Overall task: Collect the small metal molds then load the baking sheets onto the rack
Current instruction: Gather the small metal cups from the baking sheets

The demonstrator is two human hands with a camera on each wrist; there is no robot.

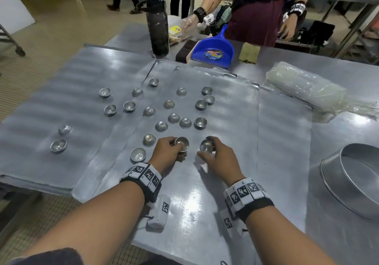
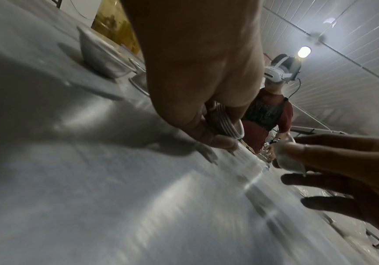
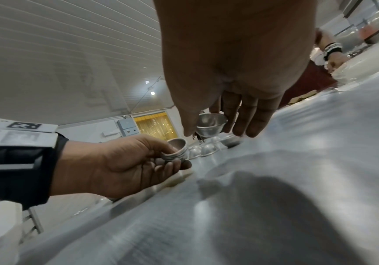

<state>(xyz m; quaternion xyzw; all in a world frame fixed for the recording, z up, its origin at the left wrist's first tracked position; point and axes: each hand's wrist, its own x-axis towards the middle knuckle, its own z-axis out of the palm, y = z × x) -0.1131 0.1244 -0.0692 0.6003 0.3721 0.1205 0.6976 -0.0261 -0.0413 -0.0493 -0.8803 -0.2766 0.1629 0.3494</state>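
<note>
Several small metal molds (image 1: 174, 118) lie scattered over flat grey baking sheets (image 1: 231, 125) on the table. My left hand (image 1: 170, 152) grips a nested stack of molds (image 1: 182, 143), also visible as the stack of molds (image 3: 176, 151) and the stack of molds (image 2: 229, 125). My right hand (image 1: 215, 154) pinches a single mold (image 1: 207, 146) just above the sheet, a short way right of the stack; the single mold (image 3: 210, 125) hangs between thumb and fingers. A second baking sheet (image 1: 61, 108) at the left carries more molds.
At the table's far edge stand a dark bottle (image 1: 157, 24), a blue dustpan (image 1: 213, 49) and a folded cloth (image 1: 248, 52). A plastic-wrapped bundle (image 1: 303, 88) lies at right, a round metal pan (image 1: 356, 178) at near right. Another person (image 1: 256, 8) stands across the table.
</note>
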